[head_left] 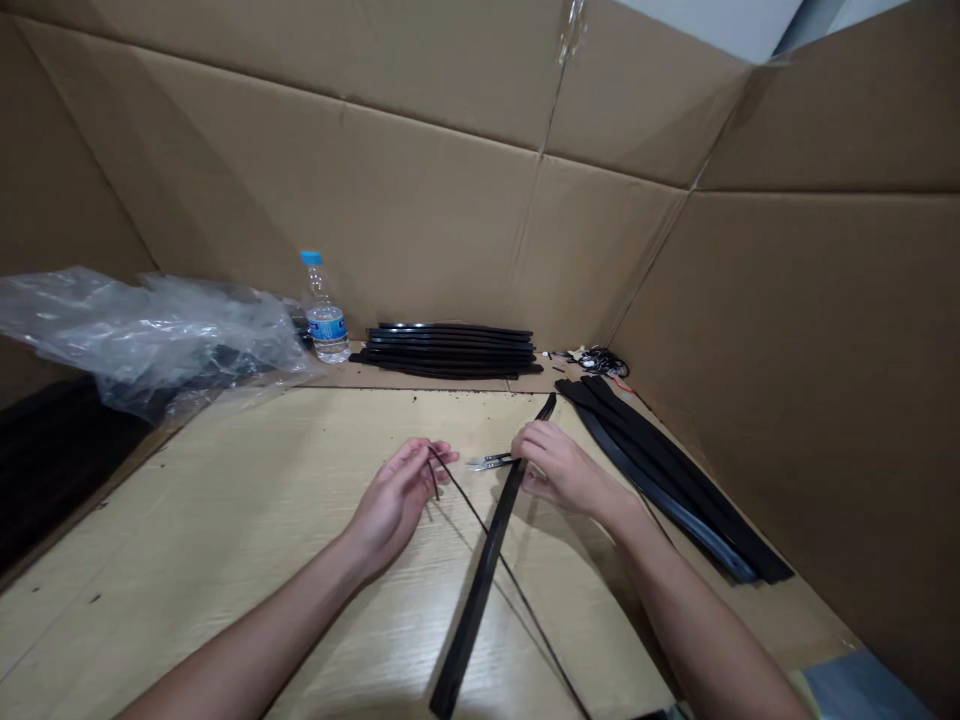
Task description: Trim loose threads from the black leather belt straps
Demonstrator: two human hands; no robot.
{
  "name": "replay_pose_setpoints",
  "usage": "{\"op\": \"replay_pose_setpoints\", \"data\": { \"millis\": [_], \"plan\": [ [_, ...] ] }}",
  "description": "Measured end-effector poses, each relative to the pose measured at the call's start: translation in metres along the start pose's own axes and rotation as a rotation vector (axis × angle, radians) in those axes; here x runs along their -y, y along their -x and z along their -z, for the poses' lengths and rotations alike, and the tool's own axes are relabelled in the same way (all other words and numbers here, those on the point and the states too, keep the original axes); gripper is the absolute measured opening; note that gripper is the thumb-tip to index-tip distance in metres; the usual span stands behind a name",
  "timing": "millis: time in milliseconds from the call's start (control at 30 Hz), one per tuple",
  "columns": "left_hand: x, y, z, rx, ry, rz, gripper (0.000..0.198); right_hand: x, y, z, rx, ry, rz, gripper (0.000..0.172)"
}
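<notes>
Presently, left hand (397, 492): thin cord (459, 488) is pinched, presumably for control.
Right hand (561, 465): black strip (478, 590), angled seven-to-one o'clock, is gripped, seemingly for steadying.
Thread snips (491, 461): pointed toward nine o'clock; whether held, cannot be told.

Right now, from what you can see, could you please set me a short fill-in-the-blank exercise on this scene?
1. Of the thin dark cord and the long, narrow black strip, the left hand holds the ____.
2. The clear plastic bottle has a cap coloured ____.
3. In the picture, the crumpled clear plastic sheet lies to the ____ of the bottle.
Missing words: cord; blue; left.
</notes>
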State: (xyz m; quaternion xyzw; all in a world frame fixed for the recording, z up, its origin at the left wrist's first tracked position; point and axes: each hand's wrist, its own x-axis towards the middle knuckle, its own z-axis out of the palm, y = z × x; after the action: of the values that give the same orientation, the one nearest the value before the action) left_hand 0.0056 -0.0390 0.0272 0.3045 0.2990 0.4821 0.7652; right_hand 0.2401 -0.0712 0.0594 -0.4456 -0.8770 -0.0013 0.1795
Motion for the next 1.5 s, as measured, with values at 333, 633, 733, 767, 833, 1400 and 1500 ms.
{"op": "replay_pose_setpoints", "data": {
  "millis": [333, 633, 733, 767, 833, 1400, 1500],
  "plan": [
    [-0.103, -0.031, -0.024, -0.332, 0.32, -0.243, 0.036, 0.018, -0.029, 0.051, -0.17, 0.059, -0.335, 0.025],
    [-0.126, -0.049, -0.048, -0.389, 0.27, -0.574, 0.03, 0.009, -0.054, 0.053, -0.054, 0.004, -0.339, 0.031],
    [-0.108, -0.05, -0.051, -0.277, 0.177, -0.559, 0.019, 0.001, -0.055, 0.049, -0.006, -0.023, -0.29, 0.024],
    [-0.104, -0.05, -0.051, -0.24, 0.142, -0.558, 0.016, -0.003, -0.055, 0.047, 0.007, -0.028, -0.284, 0.022],
    [-0.099, -0.05, -0.05, -0.176, 0.071, -0.556, 0.013, -0.011, -0.054, 0.045, 0.032, -0.038, -0.288, 0.024],
    [-0.093, -0.06, -0.023, -0.127, -0.618, -0.437, 0.017, -0.014, -0.024, 0.057, -0.033, -0.106, -0.34, 0.024],
    [-0.087, -0.07, -0.008, -0.104, -0.629, -0.309, 0.018, 0.004, -0.009, 0.054, -0.046, -0.114, -0.284, 0.024]
  ]
}}
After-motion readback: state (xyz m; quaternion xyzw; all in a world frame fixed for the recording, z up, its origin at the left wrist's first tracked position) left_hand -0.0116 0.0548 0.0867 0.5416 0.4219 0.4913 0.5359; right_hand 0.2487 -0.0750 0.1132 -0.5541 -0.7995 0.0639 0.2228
